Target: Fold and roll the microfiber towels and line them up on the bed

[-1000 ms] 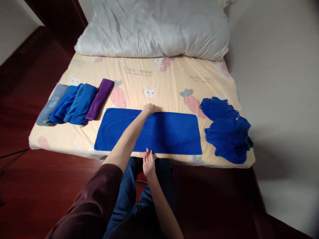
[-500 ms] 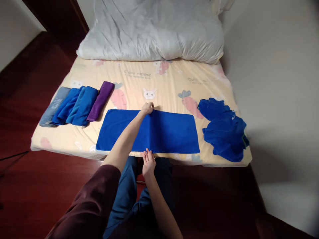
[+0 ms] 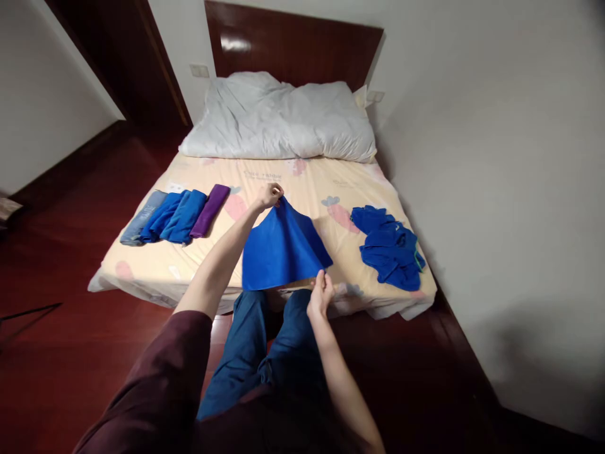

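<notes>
A plain blue towel (image 3: 278, 252) is partly raised off the bed, peaked at its far edge and draping down on both sides. My left hand (image 3: 271, 195) pinches that far edge. Lower and to the right, my right hand (image 3: 322, 294) has its fingers closed on the near edge. On the left of the bed lie folded cloths in a row: a grey-blue one (image 3: 143, 219), bright blue ones (image 3: 185, 215) and a purple one (image 3: 210, 210). A crumpled heap of blue cloths (image 3: 391, 249) rests on the right.
The bed (image 3: 302, 169) has a yellow rabbit-and-carrot sheet. Grey-white bedding (image 3: 283, 123) is bunched at its head, before a dark wooden headboard (image 3: 297, 41). A wall (image 3: 486, 157) stands along the right. My legs (image 3: 241, 353) are against the bed's near edge.
Both hands have lifted the towel at its middle, drawing its far and near edges up into folds. My right hand has shifted right. The view has tilted up, showing the headboard.
</notes>
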`<state>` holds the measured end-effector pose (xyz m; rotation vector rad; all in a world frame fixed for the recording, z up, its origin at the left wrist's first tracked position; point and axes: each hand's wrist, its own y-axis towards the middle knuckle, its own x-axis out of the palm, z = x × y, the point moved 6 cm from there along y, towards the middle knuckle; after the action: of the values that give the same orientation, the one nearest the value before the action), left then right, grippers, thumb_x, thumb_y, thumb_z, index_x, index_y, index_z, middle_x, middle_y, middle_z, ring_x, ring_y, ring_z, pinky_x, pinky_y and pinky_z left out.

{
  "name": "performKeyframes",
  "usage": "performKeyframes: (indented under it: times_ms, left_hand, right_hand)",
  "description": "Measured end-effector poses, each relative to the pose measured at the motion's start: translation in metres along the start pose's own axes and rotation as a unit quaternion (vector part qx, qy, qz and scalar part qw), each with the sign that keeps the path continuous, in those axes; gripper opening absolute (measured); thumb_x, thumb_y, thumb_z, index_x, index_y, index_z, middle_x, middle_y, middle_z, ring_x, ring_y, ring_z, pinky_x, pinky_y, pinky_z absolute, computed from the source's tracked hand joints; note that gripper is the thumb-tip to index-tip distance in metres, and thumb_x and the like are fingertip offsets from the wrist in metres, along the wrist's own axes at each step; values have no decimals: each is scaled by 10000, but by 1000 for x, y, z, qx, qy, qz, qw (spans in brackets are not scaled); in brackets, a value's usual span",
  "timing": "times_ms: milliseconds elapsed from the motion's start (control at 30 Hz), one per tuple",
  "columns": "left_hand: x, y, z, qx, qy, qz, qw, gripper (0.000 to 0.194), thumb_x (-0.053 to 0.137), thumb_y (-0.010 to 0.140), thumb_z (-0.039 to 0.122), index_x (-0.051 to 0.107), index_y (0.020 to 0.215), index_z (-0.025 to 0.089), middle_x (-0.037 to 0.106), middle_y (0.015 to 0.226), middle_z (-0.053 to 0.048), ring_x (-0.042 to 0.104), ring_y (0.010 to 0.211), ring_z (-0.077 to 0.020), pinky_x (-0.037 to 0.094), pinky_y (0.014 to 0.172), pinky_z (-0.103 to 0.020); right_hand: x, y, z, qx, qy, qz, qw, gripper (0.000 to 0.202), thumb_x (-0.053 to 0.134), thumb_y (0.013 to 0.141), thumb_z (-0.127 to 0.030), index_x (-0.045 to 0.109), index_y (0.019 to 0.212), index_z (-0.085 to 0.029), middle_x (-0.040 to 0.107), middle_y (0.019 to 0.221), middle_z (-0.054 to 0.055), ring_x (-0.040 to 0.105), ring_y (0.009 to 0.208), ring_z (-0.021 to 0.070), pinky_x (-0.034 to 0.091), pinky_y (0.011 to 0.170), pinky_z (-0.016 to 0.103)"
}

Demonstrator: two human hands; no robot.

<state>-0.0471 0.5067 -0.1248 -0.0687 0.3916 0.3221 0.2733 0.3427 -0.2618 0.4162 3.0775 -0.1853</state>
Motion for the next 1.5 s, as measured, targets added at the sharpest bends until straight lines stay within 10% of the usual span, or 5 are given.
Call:
performKeyframes:
  times_ms: [367, 600, 800, 1133, 1500]
  left_hand:
    - [-117, -101, 151, 194, -147, 87, 966, 213, 748, 867, 179, 594, 1011, 152, 656, 824, -9, 705, 792, -138, 629, 834, -367]
    - [-147, -148, 191, 248, -94, 116, 957, 256, 749, 852, 232, 589, 1036, 154, 686, 863, -32, 707, 819, -156, 629, 826, -360]
    - [-151, -179, 179, 231, -45, 111, 966, 301, 775, 835, 319, 653, 1025, 121, 691, 839, -59, 698, 833, -174, 596, 764, -306]
    - [-141, -268, 94, 63, -54, 35, 996, 450, 889, 672, 477, 748, 969, 170, 711, 787, -48, 674, 704, -170, 510, 574, -240]
    - [-137, -180, 18, -18, -76, 70, 995, 373, 899, 638, 343, 742, 914, 148, 706, 720, -35, 596, 620, -119, 438, 521, -214]
  right_hand:
    - [-41, 110, -255, -323, 86, -30, 942, 437, 745, 874, -526, 594, 1080, -173, 697, 945, 64, 700, 893, 182, 603, 835, 355]
    - [-46, 107, -335, -372, 88, -131, 915, 508, 802, 830, -575, 665, 1115, -177, 732, 1002, 89, 721, 949, 211, 619, 812, 354]
    - [-72, 78, -328, -339, 64, -146, 927, 380, 838, 826, -456, 718, 1039, -165, 740, 913, 67, 704, 848, 166, 586, 716, 289]
    - [-113, 36, -266, -154, 25, -244, 957, 423, 984, 605, -386, 771, 892, -160, 695, 684, 19, 588, 520, 99, 506, 469, 219]
    - [-2, 104, -216, -17, -7, -250, 968, 298, 941, 680, -230, 743, 881, -132, 699, 619, 25, 688, 561, 132, 542, 500, 188]
